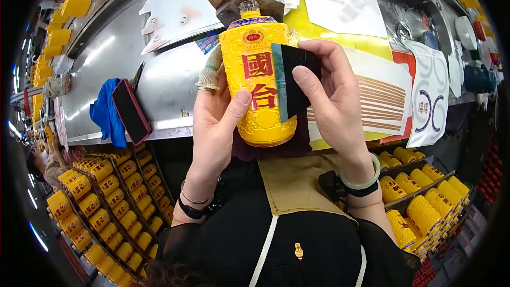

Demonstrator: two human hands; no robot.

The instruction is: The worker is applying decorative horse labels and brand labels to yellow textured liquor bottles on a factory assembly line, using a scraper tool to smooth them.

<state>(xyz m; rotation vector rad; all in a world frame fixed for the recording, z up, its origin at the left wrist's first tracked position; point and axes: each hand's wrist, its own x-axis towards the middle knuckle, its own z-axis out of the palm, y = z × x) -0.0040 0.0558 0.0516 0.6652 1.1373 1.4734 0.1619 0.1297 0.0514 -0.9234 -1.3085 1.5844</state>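
A yellow embossed bottle (255,119) with large red characters and a blue patterned shoulder stands tilted in front of me, its clear glass neck against a dark metal block (257,1). My left hand (215,111) is wrapped round the bottle's left side, thumb on its front. A pale cloth finger cover (210,70) sits on one of its fingers. In my right hand (334,93) is a flat black scraper (300,72) with a teal edge strip, pinched between thumb and fingers. That edge lies against the bottle's right front, beside the characters.
Printed transfer sheets (342,2) lie along the back of the metal bench (111,56). Brown-striped strips (380,101) are at the right. A phone (131,111) rests by a blue cloth (106,111) on the left. Racks of yellow bottles (114,199) stand below on both sides.
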